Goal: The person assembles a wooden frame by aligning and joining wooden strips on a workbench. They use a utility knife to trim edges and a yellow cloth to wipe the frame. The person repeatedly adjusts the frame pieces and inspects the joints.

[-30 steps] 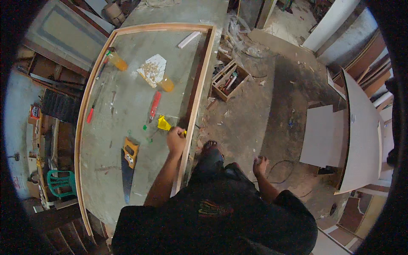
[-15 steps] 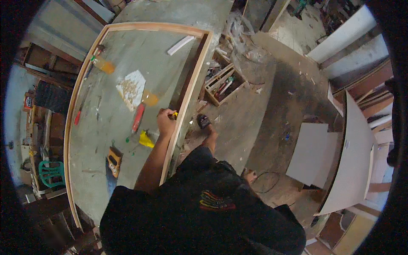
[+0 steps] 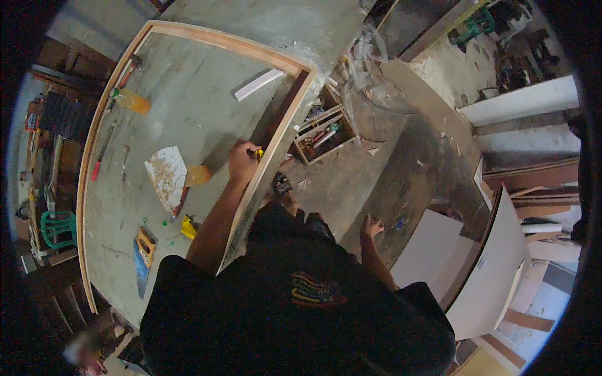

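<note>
My left hand [image 3: 241, 161] is closed around a small yellow-and-black tool [image 3: 257, 154] at the inner side of a wooden frame's [image 3: 283, 127] right rail. The tool's kind is mostly hidden by the fingers. The frame lies on a grey-green tabletop [image 3: 207, 119]. Out to the right, above the floor, hangs my right hand [image 3: 374, 226], its fingers loosely bent and apart, with nothing visible in it. Left of my left hand are an orange drink [image 3: 198, 175] and a white sheet [image 3: 167, 174] covered in brownish crumbs. A crumpled yellow piece [image 3: 188, 227] lies by my left forearm.
Inside the frame lie a handsaw [image 3: 145, 248], an orange bottle [image 3: 133, 101], a red-handled tool [image 3: 96, 169] and a white strip [image 3: 259, 84]. A wooden toolbox [image 3: 327, 136] stands beyond the table's right edge. Large pale boards [image 3: 492, 266] lean at the right.
The view has shifted, so the tabletop things sit farther left. My right hand has come forward and shows with more of its forearm. My left hand stays at the right rail with the yellow-and-black tool.
</note>
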The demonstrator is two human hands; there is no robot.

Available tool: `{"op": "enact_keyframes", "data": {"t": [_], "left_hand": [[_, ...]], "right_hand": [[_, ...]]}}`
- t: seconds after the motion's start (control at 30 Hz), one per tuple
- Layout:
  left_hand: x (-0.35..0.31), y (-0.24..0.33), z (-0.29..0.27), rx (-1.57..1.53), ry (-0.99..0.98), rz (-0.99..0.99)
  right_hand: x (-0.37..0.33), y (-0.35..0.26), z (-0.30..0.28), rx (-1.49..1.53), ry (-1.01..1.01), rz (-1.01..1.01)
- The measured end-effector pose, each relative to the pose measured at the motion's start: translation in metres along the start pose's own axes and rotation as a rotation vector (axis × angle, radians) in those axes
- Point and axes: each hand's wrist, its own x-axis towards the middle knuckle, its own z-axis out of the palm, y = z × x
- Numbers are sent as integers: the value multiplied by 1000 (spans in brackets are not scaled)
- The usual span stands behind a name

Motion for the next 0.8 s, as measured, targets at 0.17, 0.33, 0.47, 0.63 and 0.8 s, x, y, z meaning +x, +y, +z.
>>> {"op": "enact_keyframes", "data": {"t": [0.17,0.33,0.47,0.63,0.8], "left_hand": [[37,18,21,43,2,-18],[92,61,48,90,11,33],[140,83,69,220,-2,116],[195,90,101,258,-64,109],[229,97,118,299,-90,24]], "right_hand": [[24,-52,0,-85,-105,6],[33,-76,4,-193,-69,9],[63,-78,2,-371,-203,-36],[141,-105,-7,-392,-371,255],[218,-136,-7,-419,-228,-125]]}}
